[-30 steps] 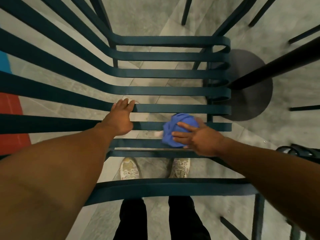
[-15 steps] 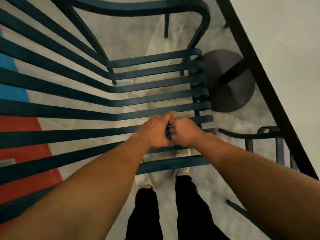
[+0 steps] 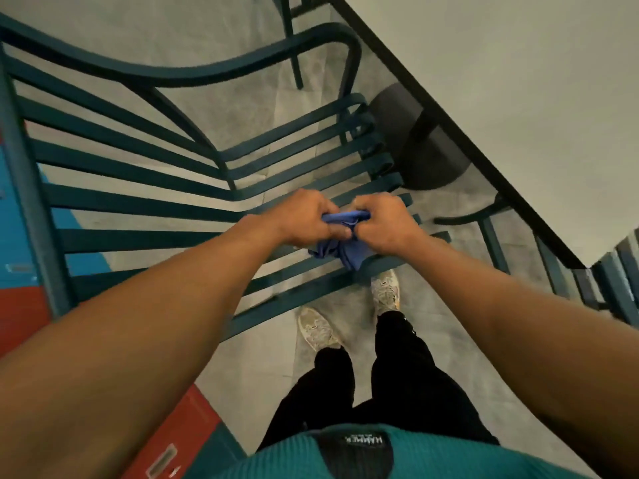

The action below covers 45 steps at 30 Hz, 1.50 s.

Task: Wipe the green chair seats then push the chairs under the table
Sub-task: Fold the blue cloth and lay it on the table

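Observation:
A dark green slatted metal chair (image 3: 138,202) fills the left and middle of the head view; its seat slats run towards the table. Above the near part of the seat both hands grip a crumpled blue cloth (image 3: 340,252). My left hand (image 3: 304,217) is closed on the cloth's left end and my right hand (image 3: 383,221) on its right end. Part of the cloth hangs below the hands, over the front slats. The pale table top (image 3: 518,81) with a dark edge lies at the upper right.
The table's round dark base (image 3: 432,157) stands on the grey floor just past the chair's front. Another green chair (image 3: 608,281) shows at the right edge and more chair legs (image 3: 294,46) at the top. My feet stand behind the seat.
The right hand lifted the cloth off the seat and the left hand left the slat to join it. Both hands now hold the cloth and have pulled slightly apart. The view tilted up towards the table.

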Available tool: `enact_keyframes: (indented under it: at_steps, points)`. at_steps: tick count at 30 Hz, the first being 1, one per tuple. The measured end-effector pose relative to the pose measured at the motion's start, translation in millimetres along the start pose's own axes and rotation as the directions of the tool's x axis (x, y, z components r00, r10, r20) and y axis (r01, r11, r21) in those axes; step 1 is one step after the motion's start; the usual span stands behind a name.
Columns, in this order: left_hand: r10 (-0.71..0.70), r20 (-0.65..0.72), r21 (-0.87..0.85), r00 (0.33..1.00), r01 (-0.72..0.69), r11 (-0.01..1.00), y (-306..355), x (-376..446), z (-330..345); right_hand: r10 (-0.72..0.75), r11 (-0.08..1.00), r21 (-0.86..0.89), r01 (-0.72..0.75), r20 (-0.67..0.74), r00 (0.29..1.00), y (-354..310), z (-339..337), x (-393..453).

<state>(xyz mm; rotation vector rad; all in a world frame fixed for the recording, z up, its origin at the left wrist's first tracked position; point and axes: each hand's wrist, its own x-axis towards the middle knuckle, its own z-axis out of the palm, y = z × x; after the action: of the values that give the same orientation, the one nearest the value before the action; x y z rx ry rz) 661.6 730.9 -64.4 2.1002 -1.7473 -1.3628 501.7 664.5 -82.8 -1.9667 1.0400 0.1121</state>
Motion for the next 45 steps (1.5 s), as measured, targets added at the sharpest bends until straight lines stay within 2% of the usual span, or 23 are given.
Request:
enact_keyframes:
  at_steps: [2,6,9,11,14,16,18,21,24,26,27,28,29,30,31,32,33,35,38,39,41,43,45]
  points:
    - [0.044,0.003,-0.047,0.999,-0.044,0.998,18.5,-12.3,-12.3,0.026,0.997,0.077,-0.022,-0.048,0.999,-7.7,-12.4,-15.8]
    - [0.159,-0.009,-0.042,0.987,-0.159,0.986,61.2,-24.0,-32.5,0.210,0.879,0.450,-0.156,-0.072,0.975,-13.8,-40.6,-50.9]
    - [0.256,0.008,0.024,0.967,-0.256,0.966,93.7,-22.9,-44.6,0.225,0.864,0.474,-0.171,-0.059,0.973,-10.1,-61.9,-82.5]
    - [0.300,0.052,0.090,0.953,-0.303,0.949,112.4,-18.5,-54.2,0.198,0.904,0.390,-0.174,-0.022,0.980,-1.0,-81.8,-105.3]
    - [0.376,0.131,0.206,0.917,-0.396,0.895,141.6,-9.5,-68.1,0.190,0.966,0.175,-0.191,0.022,0.982,16.9,-122.1,-134.1]
    - [0.458,0.156,0.230,0.875,-0.483,0.845,164.5,0.7,-74.2,0.206,0.977,0.061,-0.204,-0.018,0.978,26.3,-154.2,-143.2]
    - [0.539,0.100,0.311,0.836,-0.541,0.782,190.1,18.2,-80.8,0.191,0.975,-0.094,-0.202,-0.117,0.975,34.8,-189.0,-141.3]
    - [0.655,-0.074,0.479,0.752,-0.549,0.685,230.1,54.5,-95.7,0.100,0.933,-0.297,-0.203,-0.327,0.940,46.5,-243.8,-127.9]
    - [0.782,-0.170,0.637,0.600,-0.538,0.552,262.0,89.5,-106.9,-0.034,0.857,-0.430,-0.284,-0.597,0.801,61.3,-287.5,-115.4]
    - [0.813,-0.181,0.711,0.554,-0.497,0.497,266.7,108.7,-103.6,-0.075,0.825,-0.453,-0.336,-0.679,0.731,72.1,-291.8,-106.5]
    - [0.810,-0.182,0.732,0.558,-0.473,0.490,263.7,115.8,-97.9,-0.068,0.816,-0.458,-0.352,-0.681,0.729,78.9,-285.8,-102.5]
    - [0.784,-0.172,0.732,0.597,-0.455,0.507,258.4,120.6,-89.2,-0.048,0.809,-0.471,-0.350,-0.648,0.760,87.9,-273.9,-99.9]
    - [0.732,-0.136,0.718,0.667,-0.442,0.537,249.9,123.0,-77.5,-0.003,0.800,-0.495,-0.339,-0.569,0.822,97.8,-257.1,-98.9]
    - [0.651,-0.057,0.705,0.757,-0.432,0.563,239.6,123.1,-64.5,0.082,0.788,-0.519,-0.333,-0.448,0.891,106.7,-237.3,-99.5]
    - [0.558,0.049,0.711,0.828,-0.421,0.563,228.1,121.7,-50.9,0.193,0.771,-0.537,-0.342,-0.315,0.929,115.4,-217.6,-100.7]
    - [0.466,0.131,0.727,0.875,-0.405,0.555,217.3,119.8,-39.6,0.287,0.761,-0.541,-0.358,-0.214,0.934,123.2,-201.0,-102.0]
    - [0.422,0.142,0.718,0.896,-0.386,0.579,209.7,119.5,-30.6,0.327,0.765,-0.533,-0.363,-0.164,0.930,129.7,-190.3,-101.8]
    - [0.459,0.016,0.657,0.888,-0.355,0.665,209.1,124.5,-23.8,0.302,0.799,-0.495,-0.341,-0.159,0.940,137.4,-186.6,-97.7]
    - [0.583,-0.149,0.660,0.798,-0.359,0.660,230.6,140.2,-26.0,0.239,0.822,-0.476,-0.313,-0.210,0.948,134.5,-202.0,-94.3]
    - [0.598,-0.136,0.641,0.790,-0.390,0.661,237.2,145.8,-26.1,0.210,0.832,-0.458,-0.312,-0.261,0.942,133.6,-205.4,-92.7]
    - [0.569,-0.004,0.616,0.822,-0.446,0.649,242.6,156.6,-22.3,0.166,0.861,-0.406,-0.305,-0.342,0.925,130.6,-203.8,-88.4]
    - [0.474,0.133,0.647,0.870,-0.439,0.624,237.8,165.2,-15.8,0.151,0.883,-0.373,-0.285,-0.348,0.925,131.3,-195.6,-82.1]
    - [0.412,0.172,0.673,0.895,-0.412,0.614,229.1,169.6,-10.4,0.170,0.871,-0.393,-0.296,-0.324,0.931,138.4,-185.8,-78.3]
